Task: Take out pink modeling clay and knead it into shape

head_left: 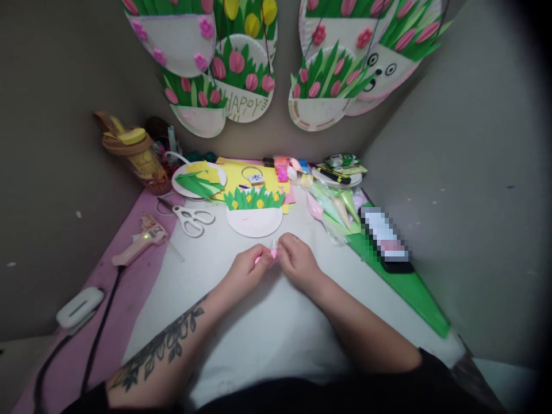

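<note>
Over the middle of the table my left hand (253,263) is closed around a small pink tube-like thing (273,253) with a clear tip. My right hand (297,259) is closed against its right side, fingers pinched at the tip; most of the thing is hidden by both hands. Just beyond them lies a half-round white paper plate (254,223) with green paper grass (248,200) and small yellow flowers along its top.
White scissors (192,219) and a pink glue gun (144,238) lie left. Filled piping bags (340,208) and a phone (386,238) are right. Behind stand a plate of green paper strips (199,185), yellow sheets (230,171) and a tumbler (140,158). Decorated plates (196,121) hang on the wall.
</note>
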`<control>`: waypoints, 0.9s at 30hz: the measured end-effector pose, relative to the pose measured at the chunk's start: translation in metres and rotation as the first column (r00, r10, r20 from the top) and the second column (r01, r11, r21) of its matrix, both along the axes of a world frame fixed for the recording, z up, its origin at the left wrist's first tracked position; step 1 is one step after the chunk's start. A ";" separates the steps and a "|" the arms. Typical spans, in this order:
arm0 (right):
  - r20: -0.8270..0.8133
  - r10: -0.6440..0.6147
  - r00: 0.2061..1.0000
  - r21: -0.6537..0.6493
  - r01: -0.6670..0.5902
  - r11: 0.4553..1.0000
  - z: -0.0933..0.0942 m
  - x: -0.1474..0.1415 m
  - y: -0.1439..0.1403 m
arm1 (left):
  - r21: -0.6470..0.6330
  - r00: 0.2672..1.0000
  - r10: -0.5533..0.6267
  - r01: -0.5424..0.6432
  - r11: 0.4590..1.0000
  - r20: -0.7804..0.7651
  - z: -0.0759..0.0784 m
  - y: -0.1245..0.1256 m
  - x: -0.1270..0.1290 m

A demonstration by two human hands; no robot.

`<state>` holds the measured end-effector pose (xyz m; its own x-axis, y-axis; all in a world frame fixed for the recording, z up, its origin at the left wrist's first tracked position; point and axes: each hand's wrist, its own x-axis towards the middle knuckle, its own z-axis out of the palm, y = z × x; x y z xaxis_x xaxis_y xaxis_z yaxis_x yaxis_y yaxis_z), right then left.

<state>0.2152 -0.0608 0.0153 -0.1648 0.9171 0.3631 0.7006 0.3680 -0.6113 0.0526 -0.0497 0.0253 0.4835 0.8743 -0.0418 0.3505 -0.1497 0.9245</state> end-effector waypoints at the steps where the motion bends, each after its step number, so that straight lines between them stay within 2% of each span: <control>1: 0.092 0.003 0.996 -0.006 -0.003 1.000 0.000 -0.003 0.001 | 0.020 0.999 0.011 -0.010 1.000 -0.034 -0.002 -0.001 0.001; 3: 0.233 0.021 0.972 -0.027 -0.015 1.000 -0.001 -0.008 0.002 | 0.040 0.996 0.041 -0.038 0.998 -0.084 -0.005 -0.002 0.003; 5: 0.241 0.029 0.970 -0.022 -0.024 0.999 0.000 -0.009 0.002 | 0.042 0.995 0.056 -0.052 0.998 -0.084 -0.006 0.000 0.002; 8: 0.018 -0.003 1.000 0.063 0.002 0.998 0.003 -0.002 -0.002 | 0.024 0.994 0.104 -0.104 0.994 -0.012 -0.004 0.005 0.001; 10: -0.159 0.015 0.987 0.088 -0.001 0.996 0.005 0.004 -0.004 | -0.024 0.987 0.155 -0.155 0.988 0.030 -0.002 0.008 0.000; 12: -0.265 0.058 0.963 0.067 -0.042 0.997 0.008 0.008 -0.005 | -0.146 0.979 0.195 -0.184 0.972 0.065 -0.001 0.009 -0.001; 14: -0.301 0.097 0.949 0.041 -0.089 0.995 0.010 0.011 -0.004 | -0.314 0.967 0.229 -0.183 0.931 0.114 0.000 0.009 -0.002; 17: -0.277 0.150 0.949 0.037 -0.145 0.989 0.012 0.012 -0.003 | -0.507 0.946 0.261 -0.133 0.852 0.191 0.002 0.008 -0.002; 20: -0.240 0.139 0.961 0.033 -0.135 0.990 0.010 0.009 -0.002 | -0.572 0.937 0.265 -0.092 0.815 0.226 0.005 0.006 -0.001; 25: 0.005 0.098 0.995 -0.029 -0.098 0.995 0.001 -0.006 0.001 | -0.555 0.943 0.256 -0.099 0.826 0.213 0.004 0.003 0.003; 27: 0.101 0.067 0.993 -0.012 -0.066 0.998 -0.001 -0.010 0.001 | -0.535 0.943 0.259 -0.111 0.837 0.209 0.002 0.004 0.003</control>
